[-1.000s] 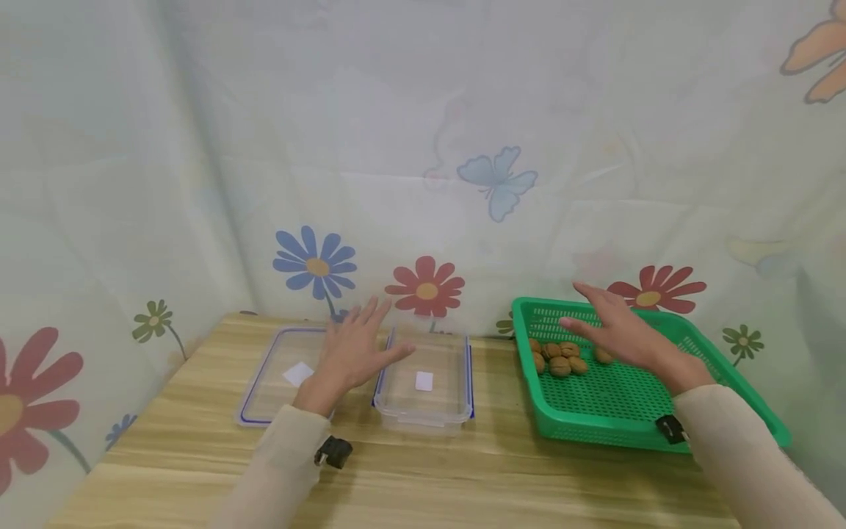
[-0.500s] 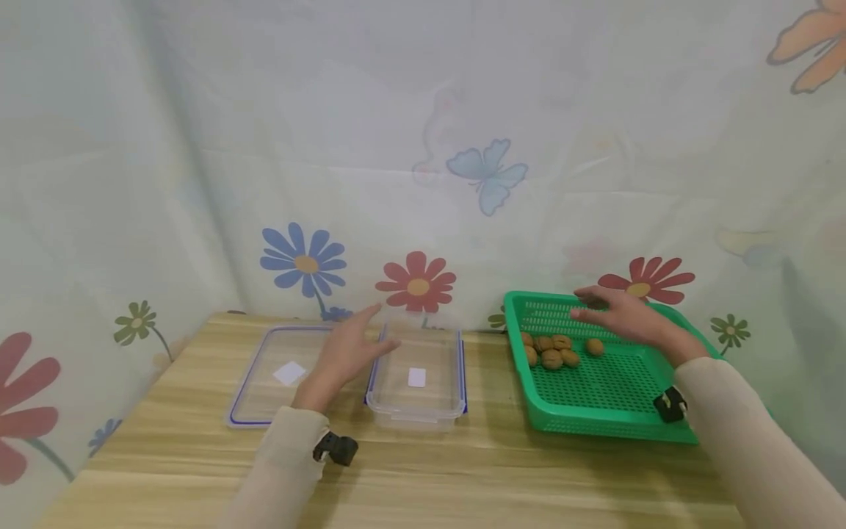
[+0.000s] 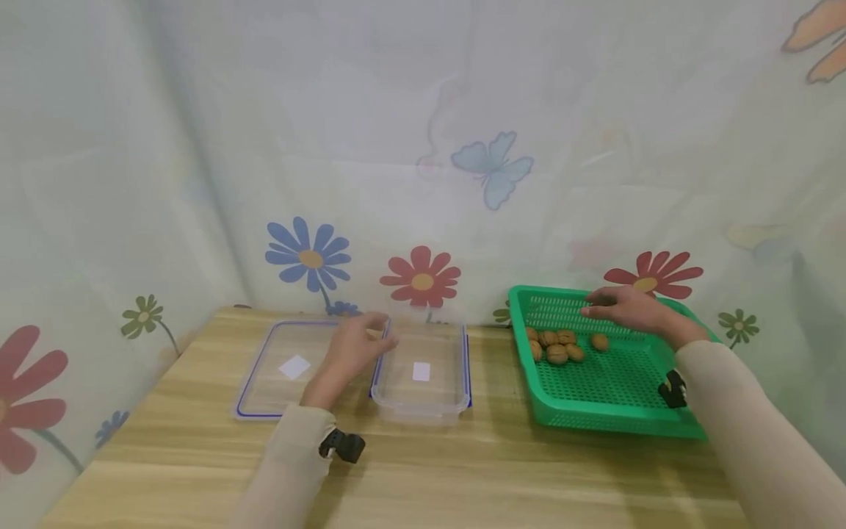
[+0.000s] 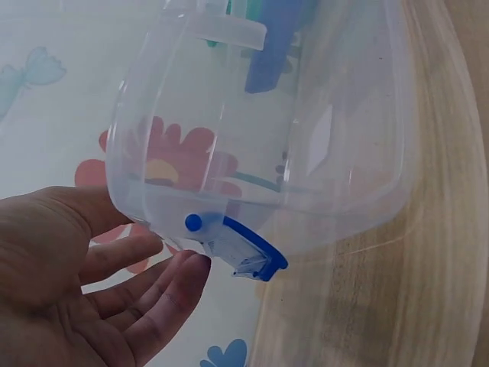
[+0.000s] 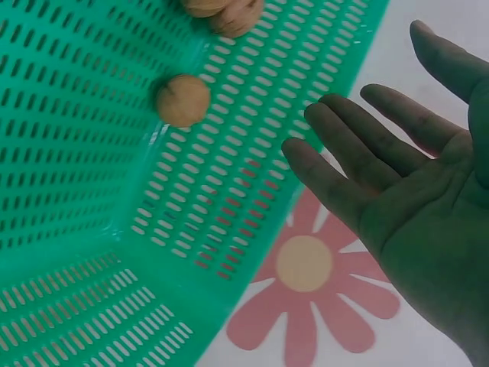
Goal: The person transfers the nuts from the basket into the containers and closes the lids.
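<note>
A clear plastic food container [image 3: 421, 397] with blue side clips and a white label stands on the table. My left hand [image 3: 350, 351] is at its left rim, fingers loosely bent, holding nothing. In the left wrist view, the left fingers [image 4: 164, 306] are close to a blue-edged clip [image 4: 244, 245]; whether they touch it I cannot tell. Over the back of a green plastic basket [image 3: 588, 413] hovers my right hand [image 3: 631, 308], empty, with fingers apart in the right wrist view. Several walnuts [image 3: 557, 354] lie at the basket's left, and a single walnut [image 5: 183, 100] sits apart from them.
A clear lid [image 3: 264, 389] with a blue seal lies flat left of the container. Bare wooden table [image 3: 423, 485] runs along the front and between container and basket. A flowered curtain [image 3: 396, 110] hangs right behind the table.
The left hand's fingers have gone from outstretched to more bent, staying near the container's left rim. The right hand's fingers have bent downward over the basket. The view has shifted slightly.
</note>
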Motion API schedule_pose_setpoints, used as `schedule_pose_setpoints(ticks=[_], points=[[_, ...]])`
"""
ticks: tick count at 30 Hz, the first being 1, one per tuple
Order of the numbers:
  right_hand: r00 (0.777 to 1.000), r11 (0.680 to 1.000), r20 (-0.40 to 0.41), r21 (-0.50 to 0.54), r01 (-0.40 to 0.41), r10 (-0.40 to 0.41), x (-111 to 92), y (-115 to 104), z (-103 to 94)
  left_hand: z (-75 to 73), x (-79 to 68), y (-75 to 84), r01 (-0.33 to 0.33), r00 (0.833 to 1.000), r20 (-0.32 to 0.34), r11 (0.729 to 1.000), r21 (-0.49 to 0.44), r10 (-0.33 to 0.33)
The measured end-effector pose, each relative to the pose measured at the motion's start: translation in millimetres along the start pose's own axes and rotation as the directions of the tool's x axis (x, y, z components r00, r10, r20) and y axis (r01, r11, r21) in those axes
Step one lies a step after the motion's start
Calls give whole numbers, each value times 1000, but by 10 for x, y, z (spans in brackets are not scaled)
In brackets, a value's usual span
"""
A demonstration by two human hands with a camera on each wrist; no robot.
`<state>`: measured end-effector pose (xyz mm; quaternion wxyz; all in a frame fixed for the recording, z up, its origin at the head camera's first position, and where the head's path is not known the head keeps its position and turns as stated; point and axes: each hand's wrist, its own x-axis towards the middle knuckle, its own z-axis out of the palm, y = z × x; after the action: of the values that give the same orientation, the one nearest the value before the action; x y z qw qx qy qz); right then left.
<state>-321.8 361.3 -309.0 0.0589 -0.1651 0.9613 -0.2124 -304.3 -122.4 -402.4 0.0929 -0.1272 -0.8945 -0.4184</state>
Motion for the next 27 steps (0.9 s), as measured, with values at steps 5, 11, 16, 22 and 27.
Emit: schedule_pose_setpoints(ticks=[5,11,16,22,27], points=[[1000,1000,1,12,16,-16,63,109,43,7,-4,-7,20,1000,0,1000,-5,-20],[999,999,-29,29,17,-16,80,257,92,-4,-17,7,114,993,23,989,-96,-112],[999,1000,-39,8,14,-13,100,364,121,5,-26,-8,123,992,13,986,-113,-123],[999,1000,-38,4,12,-12,91,431,138,18,-23,-25,127,992,2,983,-136,-128],[999,1000,-26,-3,-31,31,80,510,178,24,-29,-12,147,989,8,975,-169,-148]])
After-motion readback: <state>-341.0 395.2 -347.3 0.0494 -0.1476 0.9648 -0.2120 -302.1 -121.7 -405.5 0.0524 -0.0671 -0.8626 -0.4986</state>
